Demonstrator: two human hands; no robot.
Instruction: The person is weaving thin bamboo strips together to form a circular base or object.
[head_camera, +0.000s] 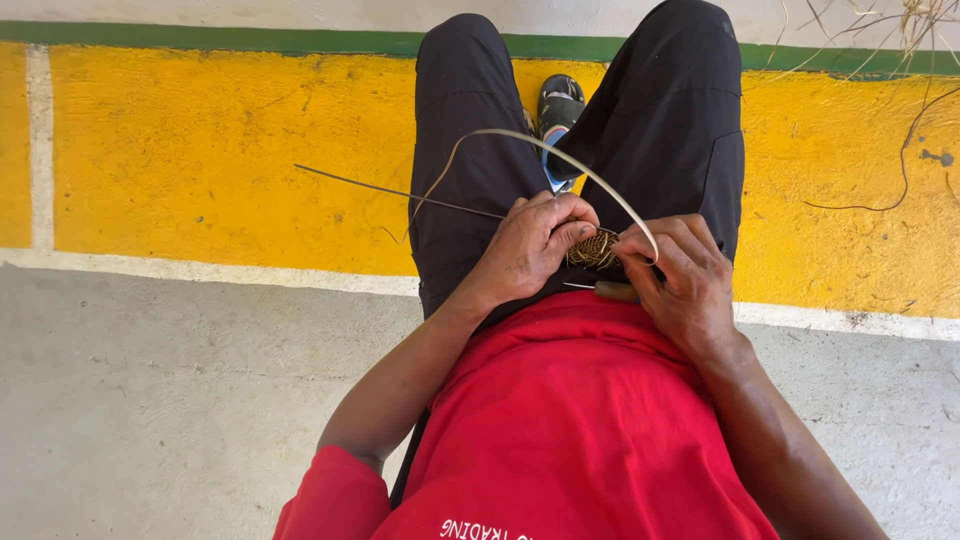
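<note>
Two hands at work over the lap, close together above the black trousers (470, 130). Left hand (530, 245): fingers curled shut, pinching the near edge of a small woven coil (594, 250) of tan fibre, thumb pressed on top. Right hand (680, 275): fingers bent and closed on the opposite edge of the same woven coil, also gripping a pale flat strip (560, 155) that arcs up from the fingertips, curves over the left knee and trails down toward the thigh. Woven coil located between both hands, touching each, resting at the hem of the red shirt (570, 420). Thin dark strand (400, 192) running straight from under the left hand out to the left, over the yellow painted floor band (200, 150). Wooden tool handle (615, 291) lying just below the coil, partly hidden under the right hand; whether gripped, cannot tell. Sandal (558, 110) visible between the knees. Loose dry fibres (900, 40) scattered at upper right on the floor, well apart from the hands. Contents of the coil, if any, hidden by the fingers
</note>
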